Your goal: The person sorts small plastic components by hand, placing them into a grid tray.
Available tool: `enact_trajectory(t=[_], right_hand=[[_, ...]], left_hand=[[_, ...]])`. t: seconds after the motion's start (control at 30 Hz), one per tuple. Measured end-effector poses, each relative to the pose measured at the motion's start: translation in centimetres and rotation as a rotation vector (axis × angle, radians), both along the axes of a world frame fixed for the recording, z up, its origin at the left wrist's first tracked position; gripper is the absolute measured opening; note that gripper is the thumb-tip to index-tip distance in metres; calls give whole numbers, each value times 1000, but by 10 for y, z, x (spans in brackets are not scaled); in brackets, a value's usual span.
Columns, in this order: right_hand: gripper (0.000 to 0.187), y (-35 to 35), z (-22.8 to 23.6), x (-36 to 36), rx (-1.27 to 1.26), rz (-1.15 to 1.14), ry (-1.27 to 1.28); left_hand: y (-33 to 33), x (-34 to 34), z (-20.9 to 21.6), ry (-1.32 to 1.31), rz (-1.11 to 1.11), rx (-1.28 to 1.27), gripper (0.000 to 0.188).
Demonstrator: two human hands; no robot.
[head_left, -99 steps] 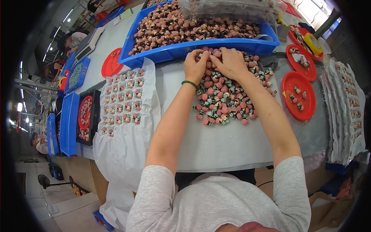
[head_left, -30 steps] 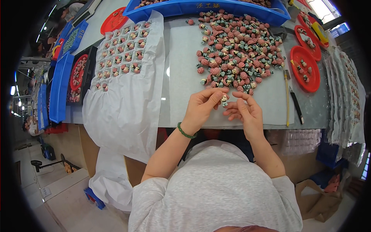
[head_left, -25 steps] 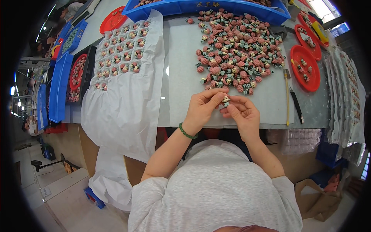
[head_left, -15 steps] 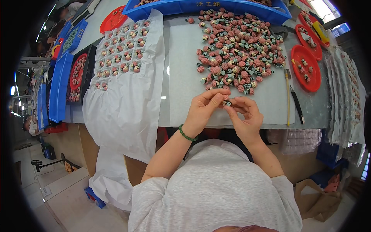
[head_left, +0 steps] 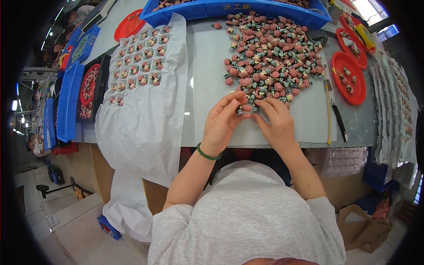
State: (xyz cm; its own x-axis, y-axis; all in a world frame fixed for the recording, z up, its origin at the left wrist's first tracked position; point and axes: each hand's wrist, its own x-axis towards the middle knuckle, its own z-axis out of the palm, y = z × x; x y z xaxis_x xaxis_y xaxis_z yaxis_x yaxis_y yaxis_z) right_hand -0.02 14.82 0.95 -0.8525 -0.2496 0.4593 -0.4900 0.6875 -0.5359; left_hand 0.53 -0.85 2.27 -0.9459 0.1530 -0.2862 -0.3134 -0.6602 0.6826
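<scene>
My left hand (head_left: 223, 122), with a green braided bracelet (head_left: 207, 153) at the wrist, pinches a small figurine (head_left: 240, 109) between thumb and fingers. Most of that figurine is covered by the fingertips. To its right, my right hand (head_left: 277, 124) is curled at the near edge of a pile of figurines (head_left: 276, 57). A dark and grey-green bit shows by its index finger; what those fingers hold is too small to make out. The piled figurines have pink bumpy tops, pale faces and grey-green parts, and lie on a white sheet (head_left: 212, 84).
Left of the pile, a cell tray (head_left: 137, 57) with figurines lies over white tissue paper (head_left: 137, 128). A long blue bin (head_left: 194, 12) spans the back. On the right are a brush (head_left: 328, 110), a black-handled tool (head_left: 339, 119), a red plate (head_left: 335, 90) and stacked filled trays (head_left: 388, 115).
My hands have drawn apart. The left has shifted left, keeping a figurine in its fingers; the right has moved slightly left and turned its fingers toward the pile's near edge.
</scene>
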Motion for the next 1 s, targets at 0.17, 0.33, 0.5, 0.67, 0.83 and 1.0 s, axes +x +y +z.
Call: enact_trajectory(t=[0.17,0.33,0.5,0.67,0.83,1.0], right_hand=[[22,-3,-11,-2,-143,-8,-96],[18,-2,-12,11,-959,29,-490],[17,0,-2,21,-1316,60,-811],[19,2,-7,26,-1295,30,-810],[17,1,-11,29,-1198,45,-738],[18,6,-15,29,-869,106,-363]], left_hand=[[-2,1,-12,83,-56,-215,24],[8,2,-13,125,-55,-378,22],[11,-1,-14,190,-123,-412,21],[12,-3,-11,188,-170,-441,20],[12,-1,-15,204,-207,-441,19],[7,0,-19,164,-260,-235,20]])
